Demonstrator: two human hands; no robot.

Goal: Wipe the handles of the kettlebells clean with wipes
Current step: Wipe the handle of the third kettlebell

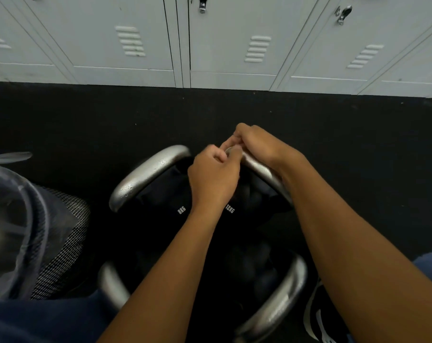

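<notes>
My left hand (213, 179) & right hand (257, 144) meet, fingers curled, over the 12KG kettlebell's steel handle (262, 170), w/ the 8KG kettlebell's handle (148, 173) just beside.

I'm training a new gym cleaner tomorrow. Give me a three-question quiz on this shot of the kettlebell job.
1. True or false: both hands, the left hand and the right hand, meet at the handle of the 12KG kettlebell.
2. Which handle shows droplets on its metal? A. the 8KG kettlebell's handle B. a locker latch C. the mesh bin
3. Fill in: the lockers stand behind a floor coloured ____.

Key: 1 true; 2 A; 3 black.
</notes>
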